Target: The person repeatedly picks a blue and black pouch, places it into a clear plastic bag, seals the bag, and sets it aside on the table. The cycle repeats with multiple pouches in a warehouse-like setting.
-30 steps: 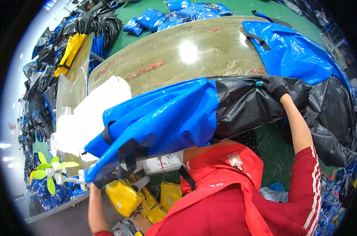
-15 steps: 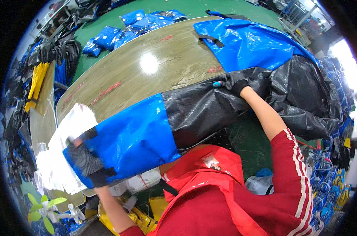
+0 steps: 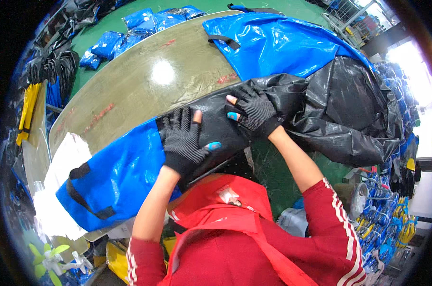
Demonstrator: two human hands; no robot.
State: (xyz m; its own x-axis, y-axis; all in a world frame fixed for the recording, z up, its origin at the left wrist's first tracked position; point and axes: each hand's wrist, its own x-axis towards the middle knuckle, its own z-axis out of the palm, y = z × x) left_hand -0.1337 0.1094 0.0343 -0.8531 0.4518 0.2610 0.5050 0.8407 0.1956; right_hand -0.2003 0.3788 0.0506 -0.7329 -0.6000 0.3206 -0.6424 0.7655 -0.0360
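Observation:
A long bag (image 3: 125, 164) of glossy sheeting, blue at its left end and black further right, lies folded along the table's near edge. A black strap handle (image 3: 78, 193) crosses its blue end. My left hand (image 3: 183, 136), in a dark dotted glove with some fingertips bare, lies flat on the black part beside the blue seam. To its right, my right hand (image 3: 255, 107), gloved alike, rests spread on the black sheeting. Blue tape wraps a fingertip on each hand. Neither hand grips anything. The bunched black sheeting (image 3: 347, 105) spreads away to the right.
A blue sheet piece (image 3: 273, 45) with a black handle lies across the table's (image 3: 144, 90) far right. White sheets (image 3: 66, 162) lie by the left end. Blue packages (image 3: 140, 28) sit on the green floor beyond. Tied blue bundles (image 3: 378, 229) stand at the lower right.
My left hand has moved right, from the blue end onto the black part. My right hand has shifted slightly left and nearer. The handle on the blue end is now uncovered.

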